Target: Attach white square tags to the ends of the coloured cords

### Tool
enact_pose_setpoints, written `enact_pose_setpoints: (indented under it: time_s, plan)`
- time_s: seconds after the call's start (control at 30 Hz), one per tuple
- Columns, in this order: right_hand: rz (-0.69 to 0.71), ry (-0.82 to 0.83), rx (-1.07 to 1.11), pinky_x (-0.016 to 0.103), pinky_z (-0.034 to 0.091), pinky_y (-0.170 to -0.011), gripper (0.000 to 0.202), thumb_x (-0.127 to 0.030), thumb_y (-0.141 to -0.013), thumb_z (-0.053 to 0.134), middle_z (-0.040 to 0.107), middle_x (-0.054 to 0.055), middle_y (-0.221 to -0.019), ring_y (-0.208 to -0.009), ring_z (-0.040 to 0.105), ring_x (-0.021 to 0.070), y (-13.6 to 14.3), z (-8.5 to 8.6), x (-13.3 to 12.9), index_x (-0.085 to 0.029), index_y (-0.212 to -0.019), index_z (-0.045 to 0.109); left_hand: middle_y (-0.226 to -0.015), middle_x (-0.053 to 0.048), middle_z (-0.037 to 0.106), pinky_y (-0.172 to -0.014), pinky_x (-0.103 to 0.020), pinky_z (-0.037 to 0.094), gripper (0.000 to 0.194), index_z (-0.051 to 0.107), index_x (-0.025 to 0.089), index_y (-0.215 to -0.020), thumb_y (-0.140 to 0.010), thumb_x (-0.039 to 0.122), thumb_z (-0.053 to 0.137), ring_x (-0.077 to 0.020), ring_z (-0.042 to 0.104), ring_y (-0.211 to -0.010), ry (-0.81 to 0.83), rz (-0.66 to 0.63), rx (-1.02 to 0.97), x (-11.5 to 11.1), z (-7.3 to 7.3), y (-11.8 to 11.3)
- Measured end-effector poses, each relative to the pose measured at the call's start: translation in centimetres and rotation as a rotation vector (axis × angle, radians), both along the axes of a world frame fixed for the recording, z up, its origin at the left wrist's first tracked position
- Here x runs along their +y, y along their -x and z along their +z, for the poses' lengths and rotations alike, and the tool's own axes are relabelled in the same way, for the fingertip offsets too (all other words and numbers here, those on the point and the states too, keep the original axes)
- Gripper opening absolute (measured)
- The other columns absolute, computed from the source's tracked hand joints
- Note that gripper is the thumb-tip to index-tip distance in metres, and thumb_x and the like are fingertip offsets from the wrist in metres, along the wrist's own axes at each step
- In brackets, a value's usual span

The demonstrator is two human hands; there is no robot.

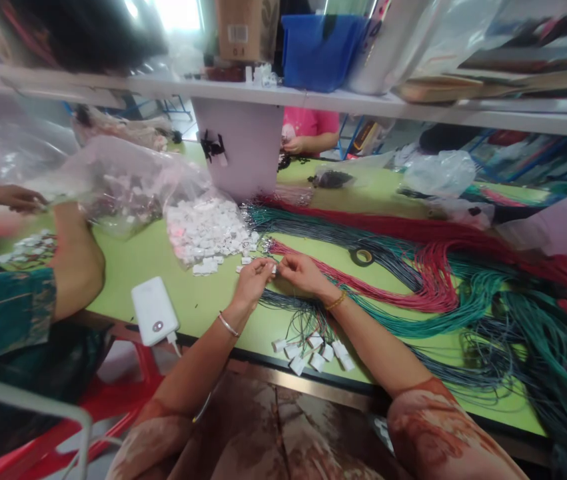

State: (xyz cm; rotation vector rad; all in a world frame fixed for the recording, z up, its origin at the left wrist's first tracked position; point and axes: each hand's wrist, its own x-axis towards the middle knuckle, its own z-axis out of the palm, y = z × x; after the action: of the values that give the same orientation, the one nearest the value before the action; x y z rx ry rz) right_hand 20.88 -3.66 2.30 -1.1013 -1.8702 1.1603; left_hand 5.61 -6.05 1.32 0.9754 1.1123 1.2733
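Note:
My left hand (253, 281) pinches a small white plastic connector (274, 269) above the middle of the table. Facing it, my right hand (301, 273) has thumb and fingers closed right beside the connector; what they grip is too small to make out. Just beyond my hands lie the metal-tipped ends of a red wire bundle (323, 270). Dark wires (283, 301) run beneath my right wrist. Several white connectors with wires in them (317, 361) rest near the table's front edge. A heap of loose white connectors (208, 230) spills from a clear plastic bag ahead of my left hand.
Green wires (413, 323) and more red wires (463, 230) spread over the right side. A roll of black tape (363, 257) lies among them. A white power bank (154, 311) with a cable sits at left, near a co-worker's arm (76, 260). A shelf (313, 99) crosses above the table.

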Motion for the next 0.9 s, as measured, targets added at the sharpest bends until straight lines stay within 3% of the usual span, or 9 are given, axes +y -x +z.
enact_pose_setpoints:
  time_s: [0.1, 0.2, 0.27, 0.33, 0.43, 0.5, 0.67, 0.77, 0.9]
  plan:
    - [0.022, 0.055, 0.017, 0.022, 0.025, -0.050, 0.034, -0.045, -0.077, 0.059, 0.039, -0.005, -0.056, -0.053, 0.032, 0.0075, -0.8, 0.7, 0.0, -0.017, -0.063, 0.047, -0.070, -0.003, 0.063, -0.061, -0.025, 0.043, 0.021, 0.065, 0.014, -0.082, -0.075, 0.035, 0.065, -0.0119, 0.055, -0.061, -0.106, 0.036, 0.134, -0.7, 0.5, -0.3]
    - [0.058, 0.185, 0.081, 0.022, 0.028, -0.049, 0.036, -0.050, -0.081, 0.056, 0.045, -0.004, -0.057, -0.051, 0.036, 0.0080, -2.1, 2.0, 0.4, -0.016, -0.070, 0.052, -0.094, -0.009, 0.067, -0.079, -0.030, 0.048, 0.015, 0.067, 0.017, -0.089, -0.083, 0.028, 0.058, -0.0171, 0.061, -0.086, -0.483, 0.050, 0.381, -3.3, 2.0, -1.5]
    - [0.047, 0.216, 0.052, 0.022, 0.030, -0.050, 0.036, -0.051, -0.082, 0.055, 0.048, -0.004, -0.057, -0.050, 0.039, 0.0083, -2.6, 2.7, 0.5, -0.016, -0.072, 0.054, -0.098, -0.010, 0.067, -0.083, -0.029, 0.047, 0.013, 0.067, 0.018, -0.089, -0.085, 0.024, 0.056, -0.0177, 0.062, -0.093, -0.807, -0.204, 0.486, -5.8, 3.0, -3.1]
    - [0.082, 0.163, -0.066, 0.023, 0.032, -0.051, 0.033, -0.047, -0.082, 0.056, 0.050, -0.003, -0.058, -0.052, 0.042, 0.0089, -2.2, 2.6, 0.1, -0.016, -0.071, 0.055, -0.095, -0.008, 0.068, -0.077, -0.024, 0.048, 0.015, 0.068, 0.020, -0.093, -0.086, 0.029, 0.057, -0.0154, 0.063, -0.086, -1.057, -0.696, 0.528, -8.1, 3.8, -4.9]
    - [0.172, -0.011, -0.271, 0.024, 0.036, -0.058, 0.023, -0.038, -0.080, 0.061, 0.057, 0.000, -0.066, -0.059, 0.047, 0.0110, -0.6, 1.2, -1.4, -0.016, -0.073, 0.059, -0.097, -0.006, 0.069, -0.072, -0.023, 0.047, 0.022, 0.068, 0.023, -0.101, -0.084, 0.036, 0.062, -0.0152, 0.064, -0.083, -1.123, -1.056, 0.585, -9.2, 4.5, -6.3]
    - [0.163, -0.146, -0.352, 0.026, 0.038, -0.062, 0.014, -0.030, -0.077, 0.063, 0.060, 0.001, -0.072, -0.064, 0.050, 0.0136, 0.5, -0.2, -2.5, -0.017, -0.076, 0.061, -0.094, -0.006, 0.069, -0.077, -0.024, 0.047, 0.018, 0.068, 0.022, -0.097, -0.086, 0.032, 0.058, -0.0164, 0.063, -0.087, -1.056, -0.962, 0.653, -7.7, 4.9, -5.4]
    - [0.062, -0.247, -0.391, 0.028, 0.038, -0.067, 0.012, -0.021, -0.083, 0.054, 0.061, 0.006, -0.074, -0.073, 0.054, 0.0180, 1.4, -1.9, -3.7, -0.018, -0.074, 0.061, -0.088, -0.012, 0.065, -0.074, -0.032, 0.045, 0.025, 0.068, 0.015, -0.089, -0.087, 0.017, 0.044, -0.0222, 0.060, -0.083, -0.411, -0.248, 1.399, -1.5, 5.3, 1.6]
    - [0.062, -0.277, -0.403, 0.025, 0.036, -0.066, 0.013, -0.020, -0.086, 0.050, 0.061, 0.004, -0.077, -0.071, 0.051, 0.0150, 1.2, -1.6, -3.6, -0.018, -0.076, 0.059, -0.094, -0.014, 0.061, -0.069, -0.031, 0.042, 0.024, 0.068, 0.013, -0.089, -0.081, 0.011, 0.046, -0.0213, 0.060, -0.077, -0.154, -0.223, 1.622, 0.2, 4.2, 4.6]
    - [0.009, -0.288, -0.414, 0.025, 0.032, -0.063, 0.012, -0.021, -0.088, 0.046, 0.059, 0.003, -0.075, -0.067, 0.047, 0.0143, 0.5, -1.2, -3.5, -0.018, -0.079, 0.053, -0.096, -0.016, 0.059, -0.068, -0.032, 0.041, 0.024, 0.068, 0.013, -0.089, -0.077, 0.008, 0.048, -0.0214, 0.059, -0.075, -0.115, -0.239, 1.613, 0.7, 2.1, 5.7]
